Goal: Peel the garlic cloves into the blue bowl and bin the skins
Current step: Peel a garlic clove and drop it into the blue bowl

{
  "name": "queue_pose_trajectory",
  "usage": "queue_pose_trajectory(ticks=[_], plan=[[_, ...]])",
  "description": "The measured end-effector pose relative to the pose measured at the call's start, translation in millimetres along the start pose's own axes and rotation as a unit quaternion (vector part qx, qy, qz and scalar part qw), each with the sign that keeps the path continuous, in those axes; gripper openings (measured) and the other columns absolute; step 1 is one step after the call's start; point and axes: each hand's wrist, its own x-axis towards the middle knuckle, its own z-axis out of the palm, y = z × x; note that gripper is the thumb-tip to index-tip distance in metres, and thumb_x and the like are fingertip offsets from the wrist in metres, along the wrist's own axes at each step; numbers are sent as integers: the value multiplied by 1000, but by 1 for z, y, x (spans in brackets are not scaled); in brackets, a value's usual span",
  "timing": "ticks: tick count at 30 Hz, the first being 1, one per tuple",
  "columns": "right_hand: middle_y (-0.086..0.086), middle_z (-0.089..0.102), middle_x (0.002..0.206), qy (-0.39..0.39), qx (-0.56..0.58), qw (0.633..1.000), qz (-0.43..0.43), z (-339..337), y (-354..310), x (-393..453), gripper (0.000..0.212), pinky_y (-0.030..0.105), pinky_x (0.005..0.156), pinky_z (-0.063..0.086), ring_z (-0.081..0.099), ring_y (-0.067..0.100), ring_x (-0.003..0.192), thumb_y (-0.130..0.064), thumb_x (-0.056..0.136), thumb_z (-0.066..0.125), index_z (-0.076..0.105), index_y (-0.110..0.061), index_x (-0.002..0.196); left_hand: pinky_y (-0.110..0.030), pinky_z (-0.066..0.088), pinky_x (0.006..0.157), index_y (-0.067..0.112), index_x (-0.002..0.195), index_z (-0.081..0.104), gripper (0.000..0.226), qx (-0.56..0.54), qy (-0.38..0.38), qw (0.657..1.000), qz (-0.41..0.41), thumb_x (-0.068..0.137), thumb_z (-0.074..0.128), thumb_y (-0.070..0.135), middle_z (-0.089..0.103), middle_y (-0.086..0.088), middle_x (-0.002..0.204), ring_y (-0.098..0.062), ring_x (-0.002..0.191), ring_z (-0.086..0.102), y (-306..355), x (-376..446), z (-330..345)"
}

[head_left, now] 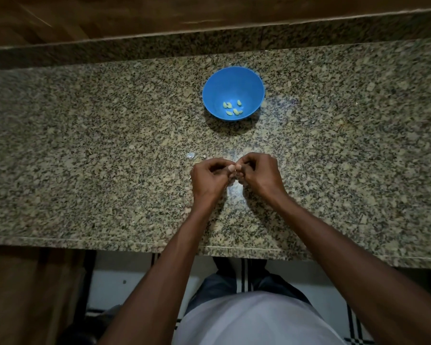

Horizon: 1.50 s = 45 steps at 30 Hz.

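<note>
Granite counter (85, 145), blue bowl (210, 95) mid-slab, left hand (208, 178) and right hand (259, 174) pinching something hidden near front edge.

Hidden between the fingertips
Curled fingers of left hand (208, 176) and right hand (258, 174) hide whatever they pinch.

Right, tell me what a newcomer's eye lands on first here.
The blue bowl stands out, bright on the speckled granite counter, with a few peeled garlic cloves in its bottom. Nearer the person, the left hand and right hand meet fingertip to fingertip, pinching something small between them.
</note>
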Motion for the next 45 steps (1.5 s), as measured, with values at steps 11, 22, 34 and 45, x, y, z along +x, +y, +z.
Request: queue_pose_trajectory(ticks=[11,22,34,45], plan=[[6,71,87,12,-118,974,-195,2,18,-4,10,35,65,55,63,17,75,3,95,66,71,-6,92,-23,61,75,-5,105,73,16,-256,-71,923,-276,92,65,-9,78,-14,103,-19,89,75,11,0,-2],[0,73,86,-110,-116,965,-208,-19,18,6,15,41,68,59,69,13,77,0,96,64,75,-10,93,-39,64,83,-8,107,71,20,-26,-204,971,-123,89,76,0,78,-20,95,-31,90,78,16,12,-30],[13,79,103,-97,239,965,51,-2,28,7,27,45,91,63,77,28,101,-8,87,83,76,-1,112,-42,64,85,7,99,70,5,-49,-39,992,-109,96,72,11,77,-10,91,-20,85,77,6,-5,2],[2,81,85,-80,169,982,29,-1,18,12,7,36,73,65,79,19,81,-11,86,84,82,-13,93,-29,51,70,14,111,65,21,15,-74,990,-120,108,54,32,70,-5,104,-16,89,65,2,-1,9]])
